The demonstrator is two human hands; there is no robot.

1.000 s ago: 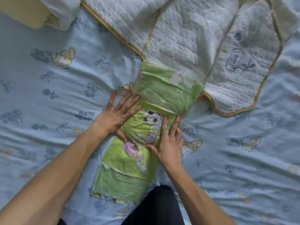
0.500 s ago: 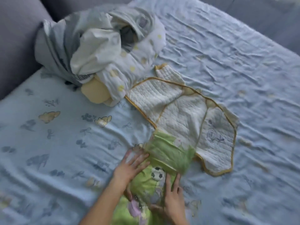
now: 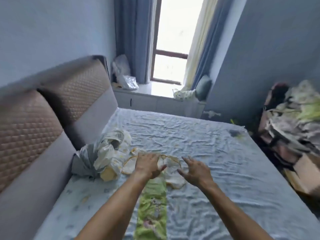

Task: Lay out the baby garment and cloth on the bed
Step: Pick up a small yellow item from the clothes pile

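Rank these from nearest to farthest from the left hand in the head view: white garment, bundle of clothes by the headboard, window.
1. White garment: right at the left hand, under its fingers.
2. Bundle of clothes: left of the hand, against the headboard.
3. Window: far wall, beyond the bed.

Single head-worn wide-angle view, looking forward and slightly down along the wrinkled pale-blue bed (image 3: 199,144) toward the bright curtained window (image 3: 173,40); forearms close at the bottom edge, far wall distant.
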